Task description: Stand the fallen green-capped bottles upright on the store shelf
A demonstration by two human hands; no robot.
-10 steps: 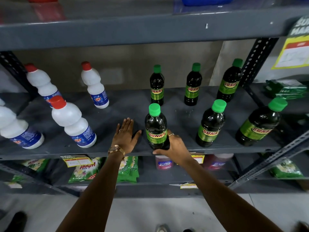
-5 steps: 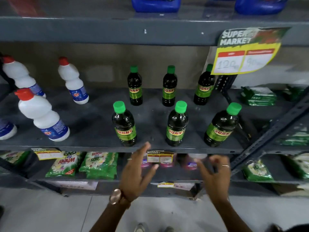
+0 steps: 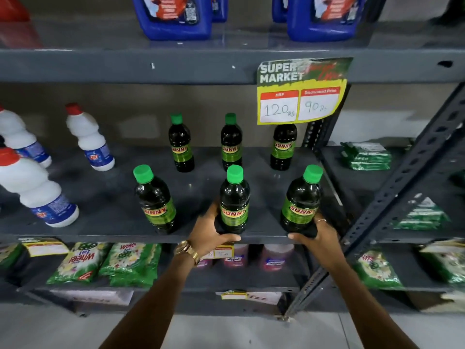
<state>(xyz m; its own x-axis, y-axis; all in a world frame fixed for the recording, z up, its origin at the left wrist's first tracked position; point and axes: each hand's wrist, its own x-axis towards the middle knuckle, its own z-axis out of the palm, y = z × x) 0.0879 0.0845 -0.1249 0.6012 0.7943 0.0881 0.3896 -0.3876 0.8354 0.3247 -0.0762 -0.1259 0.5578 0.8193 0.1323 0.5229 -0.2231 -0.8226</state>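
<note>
Several dark green-capped bottles with "SUNNY" labels stand upright on the grey middle shelf (image 3: 105,205), in a back row and a front row. My left hand (image 3: 211,233) grips the base of the front middle bottle (image 3: 234,200). My right hand (image 3: 317,235) grips the base of the front right bottle (image 3: 300,200). The front left bottle (image 3: 154,200) stands untouched. Behind are the back left bottle (image 3: 180,144), the back middle bottle (image 3: 231,143) and the back right bottle (image 3: 283,147), whose cap is hidden by a price sign.
White red-capped bottles (image 3: 37,190) stand at the shelf's left. A yellow price sign (image 3: 300,96) hangs from the upper shelf, which holds blue jugs (image 3: 176,16). Green detergent packs (image 3: 105,263) lie on the shelf below. A slanted steel upright (image 3: 392,192) crosses at right.
Both hands came up from below the shelf edge and took hold of the bases of the front middle and front right bottles. The camera shifted rightward and closer.
</note>
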